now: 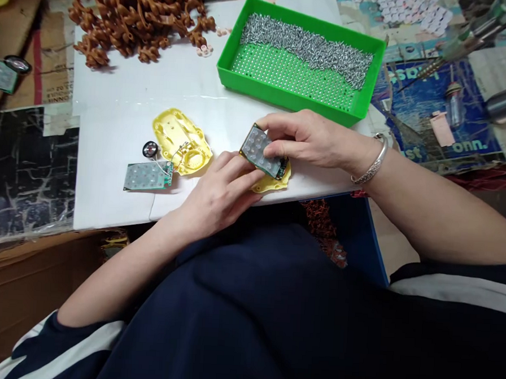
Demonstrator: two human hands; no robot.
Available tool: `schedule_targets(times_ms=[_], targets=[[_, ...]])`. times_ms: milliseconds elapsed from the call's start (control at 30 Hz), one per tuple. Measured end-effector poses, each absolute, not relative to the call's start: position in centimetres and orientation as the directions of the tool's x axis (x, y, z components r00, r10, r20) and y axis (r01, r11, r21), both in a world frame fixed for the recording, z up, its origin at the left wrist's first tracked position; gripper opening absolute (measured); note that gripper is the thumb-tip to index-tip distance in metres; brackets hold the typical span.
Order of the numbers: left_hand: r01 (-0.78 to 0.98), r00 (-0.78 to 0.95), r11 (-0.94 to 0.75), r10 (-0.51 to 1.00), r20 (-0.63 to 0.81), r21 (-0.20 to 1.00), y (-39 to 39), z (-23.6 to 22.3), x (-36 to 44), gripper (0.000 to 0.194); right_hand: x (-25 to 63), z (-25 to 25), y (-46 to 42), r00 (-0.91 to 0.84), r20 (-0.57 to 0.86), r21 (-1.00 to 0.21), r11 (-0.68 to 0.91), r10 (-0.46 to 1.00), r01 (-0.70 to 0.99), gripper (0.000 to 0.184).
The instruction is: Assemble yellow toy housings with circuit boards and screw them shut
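My right hand [304,137] pinches a circuit board [255,146] with a grey rubber keypad, thumb on top of the pad. The board is tilted over a yellow plastic shell half [274,185], which it partly covers. My left hand [219,193] grips that shell from the left, its fingers reaching under the board's lower edge; some fingertips are hidden. Left of my hands lies another yellow shell half [165,131], inner side up. Thin wires link it to a second keypad circuit board [145,176] and a small round black speaker [150,149].
A green perforated tray [266,94] of small silver screws stands behind my hands. Brown plastic parts [139,16] are heaped at the back left. An electric screwdriver's bit [429,68] hangs at the right. Below the white tabletop [113,108] is a blue bin [371,235].
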State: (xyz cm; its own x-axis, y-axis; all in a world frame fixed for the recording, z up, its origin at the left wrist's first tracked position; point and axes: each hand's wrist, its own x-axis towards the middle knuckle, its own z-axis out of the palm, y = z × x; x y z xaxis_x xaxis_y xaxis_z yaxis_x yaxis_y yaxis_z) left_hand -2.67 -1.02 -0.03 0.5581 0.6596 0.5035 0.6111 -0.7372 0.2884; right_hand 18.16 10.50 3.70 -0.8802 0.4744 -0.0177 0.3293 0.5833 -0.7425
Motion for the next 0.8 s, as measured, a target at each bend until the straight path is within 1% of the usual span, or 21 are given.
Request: schedule_targets(times_ms=[67,133,233,367,467,567,633,700,800], targets=[[0.627,0.508,-0.727,0.654,0.561,0.279,-1.5,0.0,-3.3,0.029,18.0,3.8,10.5,-0.88,-0.026,-0.699,0.621,0.475,0.356,0.028],[0.693,0.415,-0.662,0.69,0.593,0.286,-1.9,0.0,-4.0,0.038,17.8,4.0,10.4,-0.876,-0.028,-0.644,0.661,0.481,0.384,0.026],[0.748,0.326,-0.566,0.769,0.55,0.348,-2.0,-0.2,-4.8,0.057,17.5,4.3,10.3,-0.887,-0.012,-0.563,0.73,0.461,0.387,0.031],[0.751,0.333,-0.534,0.814,0.475,0.389,-1.7,-0.5,-5.0,0.071,17.1,4.5,10.0,-0.932,0.03,-0.482,0.822,0.362,0.304,0.037],[0.745,0.314,-0.511,0.836,0.45,0.429,-1.6,-0.5,-4.9,0.075,16.8,4.4,9.8,-0.942,0.037,-0.453,0.845,0.335,0.283,0.039],[0.746,0.29,-0.476,0.862,0.416,0.466,-1.8,-0.4,-4.8,0.076,16.5,4.4,9.5,-0.933,0.033,-0.447,0.84,0.358,0.307,0.038],[0.754,0.28,-0.455,0.875,0.394,0.474,-2.0,-0.5,-4.7,0.075,16.4,4.4,9.3,-0.935,0.026,-0.42,0.852,0.354,0.311,0.037],[0.763,0.275,-0.44,0.884,0.377,0.473,-2.2,-0.5,-4.6,0.074,16.4,4.4,9.0,-0.944,0.021,-0.352,0.886,0.33,0.302,0.037],[0.765,0.272,-0.432,0.889,0.367,0.478,-2.3,-0.6,-4.5,0.074,16.7,4.5,8.4,-0.957,-0.003,-0.24,0.929,0.288,0.281,0.043]])
